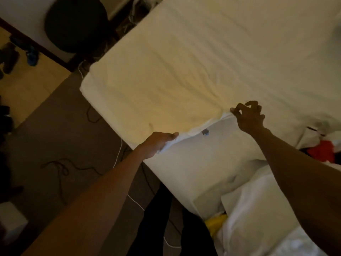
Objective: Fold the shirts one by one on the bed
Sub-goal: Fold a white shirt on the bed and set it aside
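Shirt [212,159] is lying flat at the bed's [184,61] near edge; your left grip [160,142] and right grip [248,117] are each pinching a shoulder. Be drawing them apart evenly, flattening wrinkles before folding.

Dim, warm light falls across the bed [184,61]. A dark round chair [76,23] stands near its corner. Grey-brown carpet [60,130] carries black cables [62,169] and a white cable [118,154]. Shoes [11,58] sit on the lighter floor [27,85].
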